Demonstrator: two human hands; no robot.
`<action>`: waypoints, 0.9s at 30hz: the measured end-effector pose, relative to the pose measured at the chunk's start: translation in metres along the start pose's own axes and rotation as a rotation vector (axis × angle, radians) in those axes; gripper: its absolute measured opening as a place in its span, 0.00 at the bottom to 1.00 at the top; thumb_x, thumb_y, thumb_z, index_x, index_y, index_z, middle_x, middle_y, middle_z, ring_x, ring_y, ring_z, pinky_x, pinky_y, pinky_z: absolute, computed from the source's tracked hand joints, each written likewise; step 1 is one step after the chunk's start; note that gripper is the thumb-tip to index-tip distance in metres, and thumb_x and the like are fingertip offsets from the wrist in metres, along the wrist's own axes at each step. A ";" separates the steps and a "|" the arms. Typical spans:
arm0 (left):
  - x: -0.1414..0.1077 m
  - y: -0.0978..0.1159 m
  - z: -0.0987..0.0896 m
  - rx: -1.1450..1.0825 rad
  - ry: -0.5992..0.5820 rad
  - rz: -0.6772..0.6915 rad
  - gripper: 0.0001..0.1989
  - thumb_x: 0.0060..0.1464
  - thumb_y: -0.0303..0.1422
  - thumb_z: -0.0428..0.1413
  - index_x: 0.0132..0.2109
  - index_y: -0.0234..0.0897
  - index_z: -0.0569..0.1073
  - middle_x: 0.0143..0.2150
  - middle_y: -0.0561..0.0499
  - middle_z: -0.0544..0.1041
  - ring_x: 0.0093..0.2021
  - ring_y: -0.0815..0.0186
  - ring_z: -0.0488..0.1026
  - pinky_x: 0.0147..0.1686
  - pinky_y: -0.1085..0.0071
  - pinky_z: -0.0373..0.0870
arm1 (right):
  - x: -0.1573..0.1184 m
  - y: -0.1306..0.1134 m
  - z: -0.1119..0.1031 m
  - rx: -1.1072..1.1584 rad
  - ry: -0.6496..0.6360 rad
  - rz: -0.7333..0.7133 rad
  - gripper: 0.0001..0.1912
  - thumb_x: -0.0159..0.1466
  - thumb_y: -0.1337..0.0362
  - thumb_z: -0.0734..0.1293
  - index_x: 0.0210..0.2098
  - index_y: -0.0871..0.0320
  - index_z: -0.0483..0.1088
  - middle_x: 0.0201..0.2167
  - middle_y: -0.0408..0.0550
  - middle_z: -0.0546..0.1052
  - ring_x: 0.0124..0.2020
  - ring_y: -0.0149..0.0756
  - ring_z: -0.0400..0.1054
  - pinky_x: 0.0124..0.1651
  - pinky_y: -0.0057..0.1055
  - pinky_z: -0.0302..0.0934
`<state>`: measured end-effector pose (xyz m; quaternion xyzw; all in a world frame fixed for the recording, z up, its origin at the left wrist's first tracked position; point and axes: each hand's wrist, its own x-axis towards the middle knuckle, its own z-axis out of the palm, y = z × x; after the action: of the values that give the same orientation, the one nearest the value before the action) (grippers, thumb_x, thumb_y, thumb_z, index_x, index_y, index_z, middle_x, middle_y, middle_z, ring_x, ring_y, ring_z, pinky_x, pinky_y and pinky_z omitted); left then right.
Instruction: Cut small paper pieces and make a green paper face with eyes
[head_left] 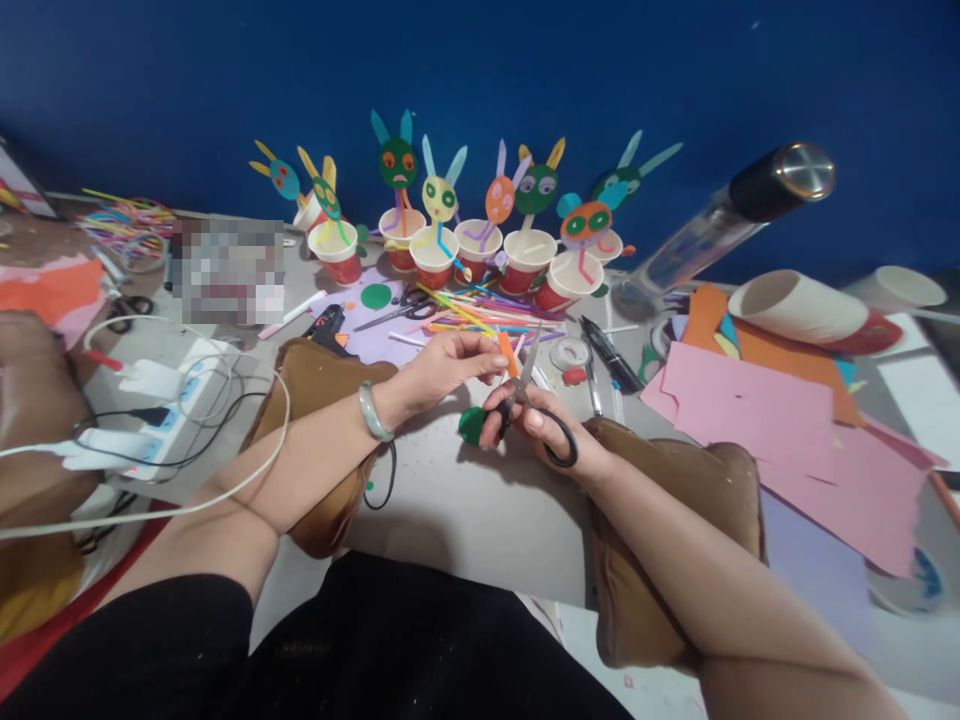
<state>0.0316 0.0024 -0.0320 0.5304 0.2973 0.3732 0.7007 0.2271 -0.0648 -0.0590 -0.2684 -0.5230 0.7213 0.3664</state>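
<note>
here, brown cushions [709, 485] lie nearest; the right hand [551, 432] is closed around black-handled scissors [519, 389], a green disc [471, 427] at its fingers, while the left hand [454, 366] pinches an orange strip [508, 350] by the blades. beyond, red cups [434, 273] stand before a blue wall [480, 60].

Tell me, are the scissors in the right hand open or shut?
Open: these scissors have their black handle loops spread apart.

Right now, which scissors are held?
The pair in the right hand, near the orange strip; one pair on purple paper and one farther left lie unheld.
</note>
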 end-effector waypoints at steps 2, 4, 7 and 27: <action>-0.001 0.000 0.001 -0.002 -0.004 -0.011 0.21 0.48 0.48 0.70 0.31 0.32 0.77 0.27 0.54 0.75 0.30 0.72 0.69 0.37 0.71 0.66 | 0.000 0.000 0.000 0.010 0.000 0.000 0.27 0.66 0.41 0.70 0.50 0.58 0.70 0.34 0.50 0.83 0.36 0.37 0.76 0.43 0.33 0.68; -0.002 0.000 0.001 -0.007 -0.005 -0.029 0.22 0.49 0.48 0.70 0.31 0.33 0.76 0.27 0.54 0.75 0.30 0.71 0.69 0.37 0.70 0.67 | 0.000 0.000 0.000 0.010 -0.007 -0.004 0.27 0.66 0.41 0.70 0.50 0.58 0.70 0.34 0.49 0.83 0.36 0.37 0.76 0.43 0.33 0.68; -0.002 0.001 0.002 -0.018 0.002 -0.046 0.22 0.48 0.48 0.70 0.31 0.33 0.76 0.28 0.54 0.75 0.30 0.71 0.70 0.37 0.70 0.67 | 0.000 -0.001 0.000 -0.008 -0.008 -0.015 0.27 0.66 0.41 0.70 0.49 0.58 0.70 0.33 0.49 0.83 0.35 0.37 0.76 0.42 0.33 0.67; 0.001 0.000 0.000 0.021 0.015 0.001 0.21 0.49 0.47 0.70 0.30 0.33 0.76 0.27 0.54 0.73 0.29 0.72 0.68 0.36 0.71 0.65 | -0.002 -0.007 0.011 0.014 0.106 0.019 0.28 0.64 0.38 0.70 0.42 0.59 0.71 0.23 0.46 0.81 0.22 0.32 0.70 0.28 0.29 0.63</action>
<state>0.0316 0.0031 -0.0320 0.5348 0.3063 0.3745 0.6927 0.2215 -0.0718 -0.0486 -0.3086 -0.4953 0.7131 0.3885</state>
